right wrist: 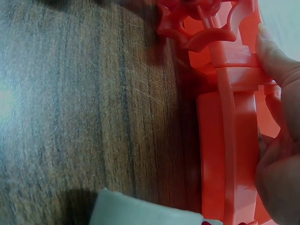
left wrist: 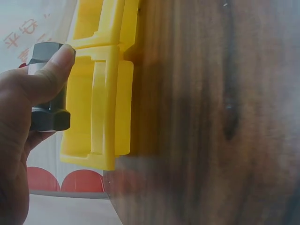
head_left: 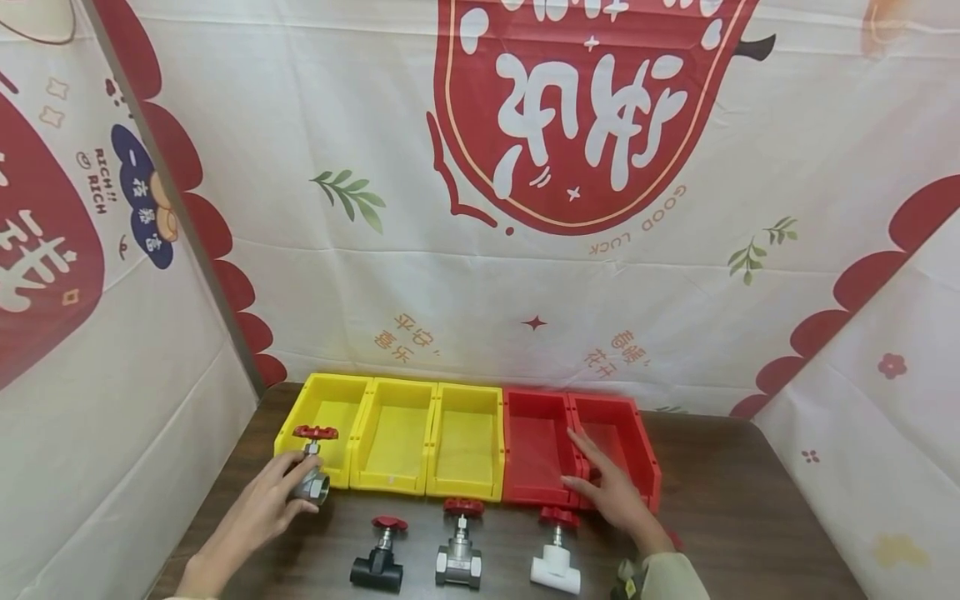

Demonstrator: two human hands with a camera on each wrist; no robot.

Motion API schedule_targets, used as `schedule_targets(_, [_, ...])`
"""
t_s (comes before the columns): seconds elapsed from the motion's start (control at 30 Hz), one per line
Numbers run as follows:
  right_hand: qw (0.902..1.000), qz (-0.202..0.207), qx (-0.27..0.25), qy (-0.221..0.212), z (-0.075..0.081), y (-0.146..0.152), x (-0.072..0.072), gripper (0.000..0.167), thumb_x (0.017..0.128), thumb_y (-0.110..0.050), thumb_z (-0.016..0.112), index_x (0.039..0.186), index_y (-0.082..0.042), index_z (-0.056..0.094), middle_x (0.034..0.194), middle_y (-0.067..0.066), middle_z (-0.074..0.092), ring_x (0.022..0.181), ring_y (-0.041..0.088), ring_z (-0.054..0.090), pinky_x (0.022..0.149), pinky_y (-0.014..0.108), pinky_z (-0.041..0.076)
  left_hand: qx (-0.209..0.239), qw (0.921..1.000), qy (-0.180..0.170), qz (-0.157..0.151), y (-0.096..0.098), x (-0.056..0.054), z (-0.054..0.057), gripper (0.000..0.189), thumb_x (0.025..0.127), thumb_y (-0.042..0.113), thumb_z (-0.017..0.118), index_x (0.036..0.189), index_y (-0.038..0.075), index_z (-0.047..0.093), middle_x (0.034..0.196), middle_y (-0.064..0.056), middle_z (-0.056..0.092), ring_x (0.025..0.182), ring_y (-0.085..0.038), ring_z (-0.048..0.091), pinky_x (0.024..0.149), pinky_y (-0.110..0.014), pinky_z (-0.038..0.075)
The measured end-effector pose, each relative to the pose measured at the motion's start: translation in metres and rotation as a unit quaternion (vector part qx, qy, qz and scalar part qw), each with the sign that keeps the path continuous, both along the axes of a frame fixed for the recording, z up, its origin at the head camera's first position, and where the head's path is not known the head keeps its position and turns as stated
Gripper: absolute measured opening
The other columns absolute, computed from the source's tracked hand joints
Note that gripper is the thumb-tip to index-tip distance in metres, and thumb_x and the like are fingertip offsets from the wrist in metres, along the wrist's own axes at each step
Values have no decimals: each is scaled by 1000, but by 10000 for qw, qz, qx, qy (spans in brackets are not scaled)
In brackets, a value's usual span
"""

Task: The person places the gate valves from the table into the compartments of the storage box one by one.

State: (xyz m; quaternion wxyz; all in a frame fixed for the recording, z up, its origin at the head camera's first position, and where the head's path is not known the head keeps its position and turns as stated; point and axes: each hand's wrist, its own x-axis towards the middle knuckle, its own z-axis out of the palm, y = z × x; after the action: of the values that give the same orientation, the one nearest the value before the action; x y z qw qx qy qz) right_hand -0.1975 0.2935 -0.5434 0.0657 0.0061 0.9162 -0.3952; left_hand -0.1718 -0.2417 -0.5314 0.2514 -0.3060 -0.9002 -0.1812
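My left hand (head_left: 262,504) grips a metal gate valve (head_left: 312,486) with a red handwheel, holding it in front of the leftmost yellow bin (head_left: 288,425). In the left wrist view, the thumb presses on the valve's hexagonal body (left wrist: 50,119). My right hand (head_left: 615,500) reaches over the two red bins (head_left: 540,497), thumb and fingers spread apart; in the right wrist view its thumb is by the bins' shared wall, and nothing is clearly seen in its grasp. A black valve (head_left: 377,571), another metal gate valve (head_left: 459,564) and a white valve (head_left: 555,569) stand on the table, each with a red handwheel.
Yellow and red bins form one row along the back of the brown table (head_left: 750,500). A dark greenish object (head_left: 626,581) is partly hidden by the right sleeve (head_left: 671,579). Printed cloth (head_left: 480,317) hangs behind and at both sides.
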Motion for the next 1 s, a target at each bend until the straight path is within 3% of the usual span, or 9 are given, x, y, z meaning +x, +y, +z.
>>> schedule_targets(0.17, [10000, 31, -22, -13, 0, 0, 0, 85, 80, -43, 75, 146, -52, 22, 158, -2, 18, 139, 35, 25, 95, 56, 42, -120, 9998, -24, -169, 0, -15, 4, 60, 85, 53, 43, 123, 10, 59, 108, -12, 54, 92, -24, 55, 72, -42, 53])
schedule_targets(0.3, [10000, 14, -30, 1, 1, 1, 1, 85, 80, -42, 75, 146, -52, 23, 157, -1, 19, 138, 35, 27, 94, 55, 43, -216, 9994, -99, -257, 1, -24, 7, 58, 73, 31, 76, 124, 9, 59, 109, -12, 54, 94, -23, 55, 74, -41, 53])
schedule_targets(0.4, [10000, 8, -13, 28, 1, 1, 1, 85, 80, -42, 75, 146, -51, 23, 157, -1, 19, 137, 36, 28, 94, 55, 43, -276, 9991, -242, -216, 2, -29, 9, 69, 62, 13, 87, 124, 8, 58, 112, -12, 53, 97, -24, 54, 77, -41, 53])
schedule_targets(0.7, [10000, 1, 28, 72, 1, 0, 1, 85, 80, -40, 76, 146, -51, 23, 157, -1, 20, 137, 35, 28, 94, 55, 43, -333, 9952, -917, -113, 2, -43, 11, 63, 69, 14, 84, 126, 11, 58, 118, -11, 52, 101, -23, 54, 82, -43, 52])
schedule_targets(0.9, [10000, 24, -27, 69, 2, 1, 0, 84, 81, -38, 76, 147, -48, 26, 157, 1, 21, 137, 35, 28, 94, 54, 45, -243, 9885, -1493, 87, 2, -51, 13, 61, 74, 13, 81, 129, 14, 56, 121, -10, 51, 102, -24, 54, 87, -46, 50])
schedule_targets(1.0, [9999, 89, -99, 88, 2, 1, 0, 83, 81, -36, 76, 148, -46, 27, 156, 2, 22, 138, 34, 26, 94, 54, 44, -210, 9872, -1581, 60, 3, -54, 13, 60, 75, 13, 80, 130, 12, 56, 121, -11, 51, 103, -25, 54, 89, -47, 49])
